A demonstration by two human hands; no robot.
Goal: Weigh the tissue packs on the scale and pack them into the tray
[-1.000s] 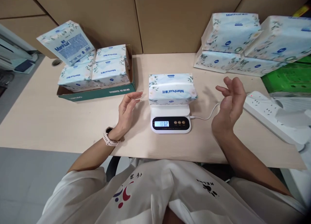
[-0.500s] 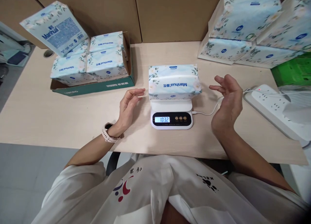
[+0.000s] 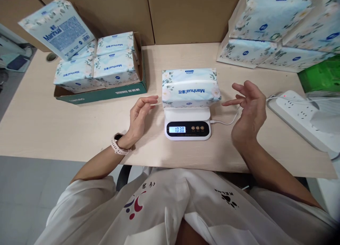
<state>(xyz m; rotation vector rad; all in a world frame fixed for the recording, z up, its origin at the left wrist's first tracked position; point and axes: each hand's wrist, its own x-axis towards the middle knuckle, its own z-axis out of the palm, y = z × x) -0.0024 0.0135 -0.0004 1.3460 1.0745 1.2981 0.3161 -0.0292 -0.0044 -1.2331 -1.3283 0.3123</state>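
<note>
A blue-and-white floral tissue pack (image 3: 190, 88) lies on a white digital scale (image 3: 188, 113), whose lit display (image 3: 177, 129) reads about 103.0. Just left of the pack is my left hand (image 3: 140, 119), open, its fingertips near the pack's side without touching. On the other side my right hand (image 3: 248, 113) is raised, open and holding nothing, with one finger pointing toward the pack across a small gap. A white cable (image 3: 223, 123) runs from the scale's right side and passes behind my right hand.
At the left, a green cardboard box (image 3: 106, 95) holds several tissue packs, with another pack (image 3: 60, 30) tilted on top. More packs (image 3: 268, 18) are stacked at the back right, near a green container (image 3: 321, 73). A white power strip (image 3: 305, 119) lies at the right. Brown cardboard boxes (image 3: 188, 16) line the back.
The display has gone from about 103.2 to 103.0. A finger of my right hand has stretched out toward the pack. My left hand has hardly moved, and the view has shifted slightly.
</note>
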